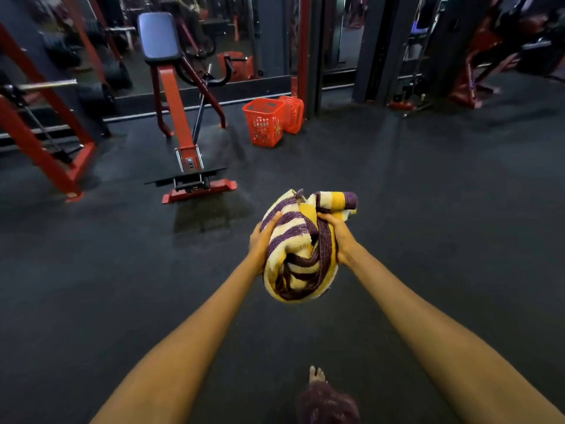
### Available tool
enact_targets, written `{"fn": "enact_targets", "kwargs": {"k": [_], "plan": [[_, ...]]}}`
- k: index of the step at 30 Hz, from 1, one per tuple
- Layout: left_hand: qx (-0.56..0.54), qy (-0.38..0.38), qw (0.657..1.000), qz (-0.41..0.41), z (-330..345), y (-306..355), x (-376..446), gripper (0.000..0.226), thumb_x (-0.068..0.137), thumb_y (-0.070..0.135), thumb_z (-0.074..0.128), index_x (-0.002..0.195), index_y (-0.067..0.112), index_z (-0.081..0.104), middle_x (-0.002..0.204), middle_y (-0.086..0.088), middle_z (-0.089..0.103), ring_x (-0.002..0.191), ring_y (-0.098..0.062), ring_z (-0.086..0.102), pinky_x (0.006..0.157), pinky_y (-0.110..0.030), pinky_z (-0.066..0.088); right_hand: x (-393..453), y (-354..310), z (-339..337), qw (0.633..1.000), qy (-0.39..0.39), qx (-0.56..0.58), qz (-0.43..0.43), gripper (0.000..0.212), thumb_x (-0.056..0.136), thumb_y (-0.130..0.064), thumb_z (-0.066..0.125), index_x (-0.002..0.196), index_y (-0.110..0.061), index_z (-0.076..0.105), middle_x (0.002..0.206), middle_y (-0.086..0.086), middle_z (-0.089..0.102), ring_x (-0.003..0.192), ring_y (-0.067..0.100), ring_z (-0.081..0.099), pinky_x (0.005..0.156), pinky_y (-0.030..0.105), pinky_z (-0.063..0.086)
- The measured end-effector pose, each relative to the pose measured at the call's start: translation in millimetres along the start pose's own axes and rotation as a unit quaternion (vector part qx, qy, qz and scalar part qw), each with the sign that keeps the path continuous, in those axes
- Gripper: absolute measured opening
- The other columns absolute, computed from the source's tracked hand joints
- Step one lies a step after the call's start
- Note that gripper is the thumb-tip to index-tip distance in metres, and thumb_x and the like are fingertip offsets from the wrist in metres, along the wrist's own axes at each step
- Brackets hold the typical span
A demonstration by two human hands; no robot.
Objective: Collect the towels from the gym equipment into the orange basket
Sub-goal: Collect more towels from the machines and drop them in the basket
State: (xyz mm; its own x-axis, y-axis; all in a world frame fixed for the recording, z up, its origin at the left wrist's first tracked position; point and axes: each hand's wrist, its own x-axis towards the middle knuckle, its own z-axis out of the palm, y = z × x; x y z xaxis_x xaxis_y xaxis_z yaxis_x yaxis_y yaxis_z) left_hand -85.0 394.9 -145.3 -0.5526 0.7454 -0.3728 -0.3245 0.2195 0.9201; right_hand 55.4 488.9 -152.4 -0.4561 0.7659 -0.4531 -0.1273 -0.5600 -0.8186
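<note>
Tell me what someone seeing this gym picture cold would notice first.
First, the bunched striped towel at centre, gripped between the left hand and the right hand. Next, the orange basket on the dark floor ahead, beside the red bench machine.

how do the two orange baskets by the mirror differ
The front orange basket stands upright on the floor with its open top facing up; the rear orange basket is tipped on its side behind it. The front one shows whole; the rear one is partly hidden. Both are perforated orange plastic.
</note>
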Motion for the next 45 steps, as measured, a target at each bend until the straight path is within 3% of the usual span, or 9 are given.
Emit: {"fn": "enact_targets", "kwargs": {"k": [8, 14, 21, 23, 26, 29, 33, 39, 45], "plan": [[0.007, 0.007, 1.000, 0.019, 61, 62, 145, 0.050, 0.083, 0.045, 0.065, 0.125, 0.019, 0.055, 0.114, -0.001, 0.064, 0.101, -0.019, 0.062, 0.089, -0.036, 0.052, 150, -94, 1, 0.999, -0.027, -0.036, 0.012, 0.060, 0.066, -0.038, 0.074, 0.117, -0.006, 0.066, 0.114, 0.020, 0.067, 0.104, 0.036, 0.065, 0.089, 0.046, 0.053], [0.028, 0.030, 0.998, 0.038, 83, 97, 243, 0.060, 0.070, 0.055, 0.070, 0.121, 0.026, 0.054, 0.116, 0.000, 0.064, 0.105, -0.020, 0.063, 0.096, -0.042, 0.051, 243, -147, 21, 0.994, -0.099, -0.027, 0.021, 0.025, 0.091, -0.034, 0.053, 0.089, -0.014, 0.069, 0.079, 0.009, 0.072, 0.077, 0.024, 0.068, 0.075, 0.036, 0.053], [0.148, 0.054, 0.979, 0.132, 105, 135, 392, 0.090, 0.053, 0.083, 0.061, 0.128, 0.035, 0.049, 0.127, 0.000, 0.056, 0.109, -0.018, 0.060, 0.095, -0.045, 0.051, 381, -196, 58, 0.993, -0.104, 0.052, -0.009, 0.039, 0.095, -0.047, 0.043, 0.102, -0.016, 0.065, 0.090, 0.009, 0.072, 0.085, 0.021, 0.069, 0.089, 0.039, 0.048], [0.187, 0.064, 0.971, 0.131, 114, 159, 430, 0.086, 0.063, 0.078, 0.058, 0.136, 0.038, 0.038, 0.135, 0.001, 0.044, 0.115, -0.021, 0.054, 0.099, -0.046, 0.046, 422, -220, 74, 0.994, -0.086, 0.071, -0.019, 0.036, 0.098, -0.043, 0.038, 0.091, -0.018, 0.063, 0.077, 0.006, 0.073, 0.072, 0.017, 0.071, 0.082, 0.036, 0.048], [0.236, 0.070, 0.960, 0.130, 126, 187, 484, 0.079, 0.075, 0.068, 0.058, 0.142, 0.040, 0.027, 0.142, 0.001, 0.033, 0.122, -0.025, 0.049, 0.101, -0.043, 0.042, 475, -251, 92, 0.995, -0.070, 0.059, -0.035, 0.038, 0.098, -0.044, 0.038, 0.090, -0.017, 0.064, 0.084, 0.008, 0.070, 0.081, 0.019, 0.066, 0.080, 0.036, 0.049], [0.245, 0.058, 0.959, 0.129, 138, 213, 546, 0.078, 0.075, 0.068, 0.059, 0.141, 0.042, 0.027, 0.144, 0.002, 0.031, 0.124, -0.026, 0.048, 0.100, -0.041, 0.040, 530, -279, 102, 0.995, -0.054, 0.078, -0.042, 0.037, 0.100, -0.039, 0.038, 0.084, -0.019, 0.066, 0.077, 0.006, 0.072, 0.080, 0.019, 0.065, 0.085, 0.037, 0.047], [0.262, 0.049, 0.955, 0.126, 162, 234, 619, 0.077, 0.076, 0.067, 0.058, 0.142, 0.041, 0.028, 0.145, 0.002, 0.031, 0.124, -0.026, 0.048, 0.099, -0.041, 0.040, 603, -311, 101, 0.995, -0.034, 0.081, -0.042, 0.035, 0.097, -0.043, 0.043, 0.094, -0.016, 0.067, 0.094, 0.010, 0.069, 0.090, 0.022, 0.064, 0.092, 0.039, 0.047], [0.274, 0.051, 0.953, 0.115, 212, 261, 745, 0.078, 0.074, 0.067, 0.059, 0.141, 0.039, 0.031, 0.143, 0.001, 0.033, 0.122, -0.026, 0.050, 0.100, -0.041, 0.041, 726, -362, 86, 0.995, -0.036, 0.087, -0.035, 0.035, 0.097, -0.041, 0.044, 0.085, -0.016, 0.065, 0.071, 0.005, 0.073, 0.066, 0.016, 0.070, 0.079, 0.036, 0.050], [0.237, 0.081, 0.963, 0.098, 264, 302, 844, 0.080, 0.073, 0.070, 0.058, 0.142, 0.041, 0.028, 0.145, 0.003, 0.031, 0.124, -0.026, 0.048, 0.098, -0.042, 0.041, 841, -436, 82, 0.997, -0.056, 0.061, -0.004, 0.039, 0.092, -0.047, 0.048, 0.095, -0.013, 0.067, 0.084, 0.009, 0.071, 0.083, 0.023, 0.066, 0.080, 0.036, 0.052]]}}
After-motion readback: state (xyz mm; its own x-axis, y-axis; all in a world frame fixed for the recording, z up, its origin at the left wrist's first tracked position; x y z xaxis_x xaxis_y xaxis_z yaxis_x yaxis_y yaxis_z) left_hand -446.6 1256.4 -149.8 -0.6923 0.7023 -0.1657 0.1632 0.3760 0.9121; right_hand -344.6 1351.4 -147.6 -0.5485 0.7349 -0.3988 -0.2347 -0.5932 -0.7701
